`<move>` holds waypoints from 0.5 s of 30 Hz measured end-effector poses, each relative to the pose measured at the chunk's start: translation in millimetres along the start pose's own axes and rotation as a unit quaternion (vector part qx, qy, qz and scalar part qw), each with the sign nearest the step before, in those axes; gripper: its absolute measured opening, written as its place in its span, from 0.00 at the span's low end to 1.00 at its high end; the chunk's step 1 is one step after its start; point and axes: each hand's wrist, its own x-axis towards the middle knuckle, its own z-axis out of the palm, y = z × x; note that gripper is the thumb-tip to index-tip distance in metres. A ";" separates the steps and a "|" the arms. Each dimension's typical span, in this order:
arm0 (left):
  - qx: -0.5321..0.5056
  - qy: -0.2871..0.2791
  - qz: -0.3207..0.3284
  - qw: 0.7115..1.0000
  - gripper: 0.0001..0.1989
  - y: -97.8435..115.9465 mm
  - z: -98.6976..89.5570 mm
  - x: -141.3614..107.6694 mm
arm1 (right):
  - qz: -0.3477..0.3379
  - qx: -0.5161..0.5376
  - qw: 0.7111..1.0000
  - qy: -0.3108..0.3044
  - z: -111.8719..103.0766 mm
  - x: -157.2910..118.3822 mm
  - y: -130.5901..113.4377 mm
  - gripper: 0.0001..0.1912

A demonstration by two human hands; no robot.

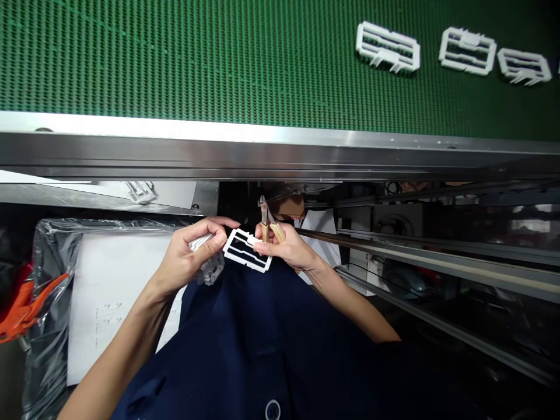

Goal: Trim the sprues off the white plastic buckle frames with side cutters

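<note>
My left hand [186, 251] is closed around several stacked, greyish-white plastic frames [210, 265], and its thumb tip lies close to the corner of a white plastic frame [246, 259]. That frame is a tilted rectangle with slots and a bar across its middle. My right hand [284, 248] pinches its right end with the thumb. In the same hand is a pair of side cutters [263, 210], with tan handles and jaws pointing up, away from my body. Whether the cutter jaws are fully closed is hard to make out. The fingers behind the handles are partly hidden.
A green conveyor belt [196, 64] with a metal edge rail [280, 134] runs across the front. White frames [388, 48] lie on its right part. Left are a printed sheet [118, 291], an orange-handled tool [30, 309] and another part [139, 191]. Metal rails [437, 256] stretch right.
</note>
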 end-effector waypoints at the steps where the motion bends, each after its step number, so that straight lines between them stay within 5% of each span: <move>1: -0.024 -0.005 0.011 1.000 0.09 -0.5 0.9 1.0 | 0.004 0.021 1.000 -0.010 1.5 0.7 4.3 0.20; 7: -0.023 -0.081 0.025 0.996 0.09 3.9 3.9 -2.9 | 0.022 0.043 0.997 -0.061 9.0 -4.6 33.1 0.20; 11: 0.030 -0.114 0.013 0.993 0.09 12.0 8.3 -10.8 | -0.004 -0.163 0.986 -0.013 4.7 -20.2 18.8 0.14; 15: 0.068 -0.127 0.007 0.990 0.11 16.8 15.7 -11.8 | -0.050 -0.370 0.927 0.047 -3.9 -38.9 -22.9 0.11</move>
